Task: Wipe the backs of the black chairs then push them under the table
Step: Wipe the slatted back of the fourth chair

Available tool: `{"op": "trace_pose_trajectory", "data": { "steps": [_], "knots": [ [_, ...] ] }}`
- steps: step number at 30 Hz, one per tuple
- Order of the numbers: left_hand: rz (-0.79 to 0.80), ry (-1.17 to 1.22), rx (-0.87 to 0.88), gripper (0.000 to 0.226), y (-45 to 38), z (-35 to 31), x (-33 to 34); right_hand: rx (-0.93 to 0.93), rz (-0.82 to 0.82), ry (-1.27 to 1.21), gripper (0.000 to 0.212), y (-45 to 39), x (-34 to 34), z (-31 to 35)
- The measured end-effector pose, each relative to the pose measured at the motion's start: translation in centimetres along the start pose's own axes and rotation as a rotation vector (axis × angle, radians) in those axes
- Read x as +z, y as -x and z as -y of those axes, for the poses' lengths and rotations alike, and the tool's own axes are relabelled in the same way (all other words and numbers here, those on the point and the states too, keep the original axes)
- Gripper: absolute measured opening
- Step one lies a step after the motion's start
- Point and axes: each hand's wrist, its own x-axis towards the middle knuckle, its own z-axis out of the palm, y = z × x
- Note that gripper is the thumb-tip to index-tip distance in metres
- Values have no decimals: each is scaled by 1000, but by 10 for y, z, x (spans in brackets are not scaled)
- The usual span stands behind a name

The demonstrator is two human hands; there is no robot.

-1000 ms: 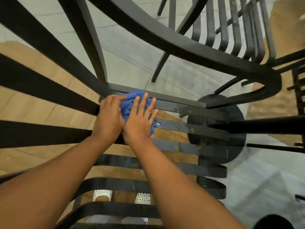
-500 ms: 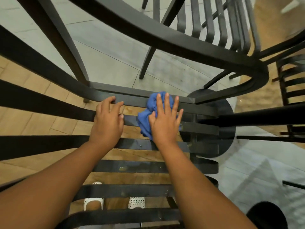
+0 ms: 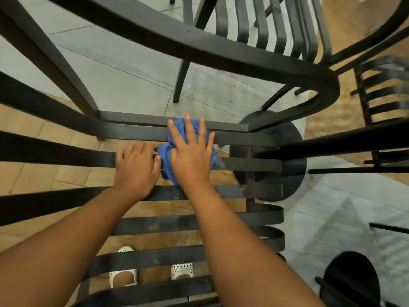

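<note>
Floor [image 3: 124,76]: grey tile beyond, wood-pattern planks under the near chair.

Counter: apparently glass-topped, seen through from above; only its round dark base [image 3: 285,173] and a faint sheen are plain.

Near black chair [image 3: 55,156]: slatted back of horizontal black slats, filling the lower and left frame, with the curved top rail arcing across above. It stands beside the counter base and is, by judgement, not yet pushed under. Pale specks show on the lower slats [image 3: 152,228], so those look unwiped.

Second black chair [image 3: 254,23]: top centre, vertical slats, well apart. A third slatted chair [image 3: 380,94] at right edge. Whether either is wiped cannot be told.

Right hand [image 3: 190,158]: flat on the cloth, fingers straight and spread, pressing it against the upper slats of the near chair back.

Left hand [image 3: 136,169]: just beside the right, on a slat, fingers curled over its edge, fingertips touching the cloth's left fold. It seems to steady the chair.

Blue cloth [image 3: 164,156]: bunched, under the right palm, lying over two upper slats.

White perforated shoes [image 3: 181,270]: visible through the lowest slats.

Progress, as a judgement: wiping of the first chair back in hand, upper part only; lower slats, the other chairs and all pushing-in remain.
</note>
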Motion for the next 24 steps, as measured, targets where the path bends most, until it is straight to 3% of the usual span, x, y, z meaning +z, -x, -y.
{"op": "trace_pose_trajectory", "data": {
  "steps": [4, 7, 12, 16, 20, 24],
  "knots": [
    [31, -38, 14, 40, -3, 2, 3, 151, -135, 54, 60, 5, -12, -57],
    [34, -34, 27, 42, -3, 0, 3, 301, -106, 65, 63, 7, -26, -95],
    [43, -50, 58, 41, 1, -10, 1, 682, -117, 11, 64, 1, -19, -57],
    [76, -46, 146, 29, 1, -28, 7, 416, -88, -33, 64, 8, -4, -16],
    [13, -13, 165, 26, 1, -25, 10, 225, -113, -7, 59, 11, -7, -38],
    [8, 4, 175, 28, 1, -27, 8, 369, -72, 64, 63, 7, -28, -94]
  ]
}}
